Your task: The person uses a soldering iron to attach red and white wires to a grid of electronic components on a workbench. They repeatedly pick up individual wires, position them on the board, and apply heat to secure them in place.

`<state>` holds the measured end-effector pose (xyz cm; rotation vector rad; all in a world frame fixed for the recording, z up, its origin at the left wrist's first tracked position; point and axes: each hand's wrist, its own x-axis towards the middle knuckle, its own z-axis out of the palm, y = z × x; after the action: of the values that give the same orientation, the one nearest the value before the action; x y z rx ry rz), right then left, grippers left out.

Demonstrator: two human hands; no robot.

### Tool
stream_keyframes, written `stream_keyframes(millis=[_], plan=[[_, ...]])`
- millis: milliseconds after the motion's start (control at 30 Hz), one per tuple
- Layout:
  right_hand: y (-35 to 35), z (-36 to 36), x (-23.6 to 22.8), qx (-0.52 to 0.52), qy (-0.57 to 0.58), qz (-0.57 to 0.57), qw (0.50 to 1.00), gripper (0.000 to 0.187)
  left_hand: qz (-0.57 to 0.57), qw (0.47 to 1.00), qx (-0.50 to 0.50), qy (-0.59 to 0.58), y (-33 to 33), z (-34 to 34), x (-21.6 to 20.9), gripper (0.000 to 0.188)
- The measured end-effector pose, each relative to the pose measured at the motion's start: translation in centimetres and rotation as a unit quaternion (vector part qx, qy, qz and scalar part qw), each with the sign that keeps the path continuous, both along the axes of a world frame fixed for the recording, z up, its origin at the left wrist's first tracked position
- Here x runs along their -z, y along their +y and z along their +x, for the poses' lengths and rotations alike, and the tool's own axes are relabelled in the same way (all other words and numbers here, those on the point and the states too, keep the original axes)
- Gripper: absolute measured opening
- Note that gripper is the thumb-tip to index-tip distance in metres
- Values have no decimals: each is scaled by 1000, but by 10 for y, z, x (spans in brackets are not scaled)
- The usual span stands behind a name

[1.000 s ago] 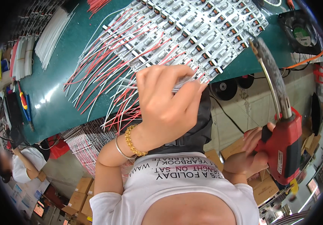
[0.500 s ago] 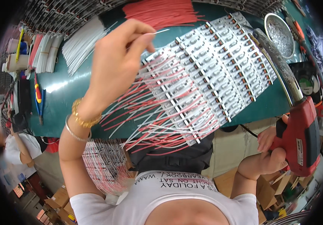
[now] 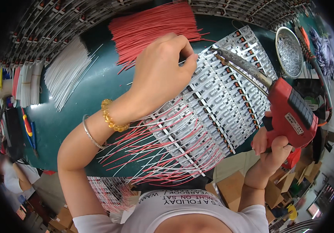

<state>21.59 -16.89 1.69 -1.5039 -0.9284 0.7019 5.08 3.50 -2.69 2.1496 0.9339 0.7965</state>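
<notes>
My left hand (image 3: 161, 73) is closed in a pinch over the upper left edge of a panel of small grey circuit boards (image 3: 213, 97). Half a second ago a white wire stuck out of this pinch; at this moment the fingers hide most of it. My right hand (image 3: 271, 145) grips a red soldering gun (image 3: 291, 114), its long blackened tip (image 3: 238, 62) above the panel's far part, to the right of my left fingertips. Red and white wires (image 3: 147, 149) run from the panel's near left rows and hang over the table's front edge.
Bundles of red wires (image 3: 155, 29) and white wires (image 3: 66, 70) lie behind and left on the green table (image 3: 93, 89). A metal bowl of shiny bits (image 3: 290, 54) stands far right. Colour-handled pliers (image 3: 29, 130) lie left. A wired panel (image 3: 106, 190) sits below; another person (image 3: 15, 178) is at lower left.
My left hand has moved right and slightly down, from over the wire bundles to the panel's edge. The soldering gun has swung left and inward, bringing its tip over the panel.
</notes>
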Motion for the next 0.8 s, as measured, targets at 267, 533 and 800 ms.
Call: stream_keyframes(millis=[267,533,800], plan=[[1,3,5,4,21,-46,999,66,-6,1000,-3,11,0,0,-1,15],[0,-3,4,35,4,-31,999,71,-13,1000,3,5,2,-1,-2,15],[-1,-5,2,61,16,-55,996,75,-28,1000,0,-7,1,-2,-1,13]])
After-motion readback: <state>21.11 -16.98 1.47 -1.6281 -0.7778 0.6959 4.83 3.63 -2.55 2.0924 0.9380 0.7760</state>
